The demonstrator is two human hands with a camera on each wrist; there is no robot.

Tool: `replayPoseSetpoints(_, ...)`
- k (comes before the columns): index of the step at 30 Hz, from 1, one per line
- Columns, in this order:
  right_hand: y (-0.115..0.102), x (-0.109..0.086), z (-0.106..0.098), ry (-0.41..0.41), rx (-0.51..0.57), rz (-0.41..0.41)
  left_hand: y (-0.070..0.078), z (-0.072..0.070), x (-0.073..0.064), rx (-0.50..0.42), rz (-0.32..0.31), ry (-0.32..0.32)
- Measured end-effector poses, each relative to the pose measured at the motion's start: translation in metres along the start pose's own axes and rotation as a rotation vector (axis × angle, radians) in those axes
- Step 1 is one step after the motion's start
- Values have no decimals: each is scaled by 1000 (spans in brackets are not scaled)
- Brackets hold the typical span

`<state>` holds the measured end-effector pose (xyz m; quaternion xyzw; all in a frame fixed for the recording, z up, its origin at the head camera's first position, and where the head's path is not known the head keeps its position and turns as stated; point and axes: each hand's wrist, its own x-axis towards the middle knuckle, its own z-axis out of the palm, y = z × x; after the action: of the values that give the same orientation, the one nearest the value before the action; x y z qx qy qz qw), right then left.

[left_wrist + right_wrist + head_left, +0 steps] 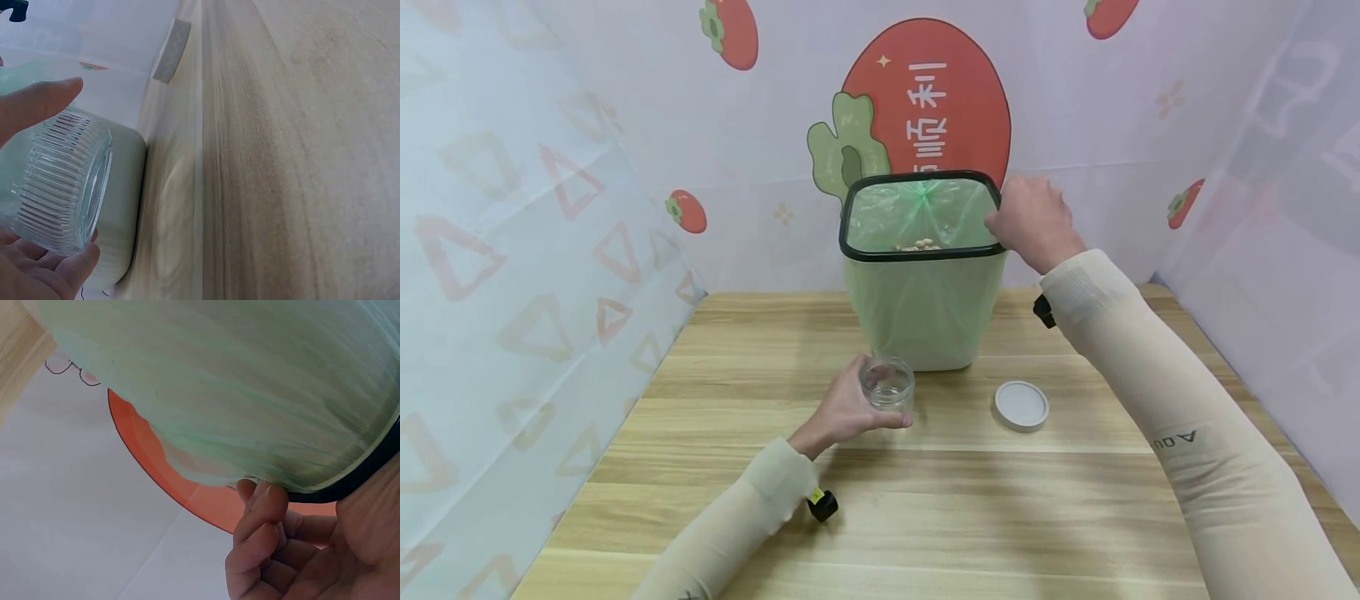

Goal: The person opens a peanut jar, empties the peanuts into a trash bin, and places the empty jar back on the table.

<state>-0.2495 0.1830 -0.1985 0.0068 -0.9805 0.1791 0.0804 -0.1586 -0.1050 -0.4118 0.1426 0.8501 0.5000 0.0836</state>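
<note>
My left hand (842, 408) grips a clear, round glass jar (889, 387) in front of the bin, thumb on one side and fingers on the other. Ribbed glass and the jar's base show in the left wrist view, raised off the wooden table. The jar looks empty and has no lid on it. My right hand (1036, 218) holds the right side of a pale waste bin (925, 321) at its black rim (925, 256). A thin green plastic bag (231, 394) lines the bin and hangs over its outside. Small beige pieces (922, 244) lie inside.
A round white lid (1021, 406) lies on the wooden table (715, 417), right of the jar. Behind the bin hangs a white backdrop (760, 133) with printed red fruit, and similar patterned sheets flank both sides of the table.
</note>
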Motion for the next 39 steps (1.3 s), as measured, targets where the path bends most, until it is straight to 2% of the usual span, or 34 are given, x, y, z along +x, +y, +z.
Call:
replayPoseSetpoints(19, 0, 0, 0, -1, 14, -9, -7, 9, 0, 93, -40, 8)
replayPoseSetpoints(30, 0, -1, 0, 1, 15, -1, -8, 15, 5, 90, 26, -21)
replayPoseSetpoints(39, 0, -1, 0, -4, 20, -3, -10, 20, 7, 111, 3, -39)
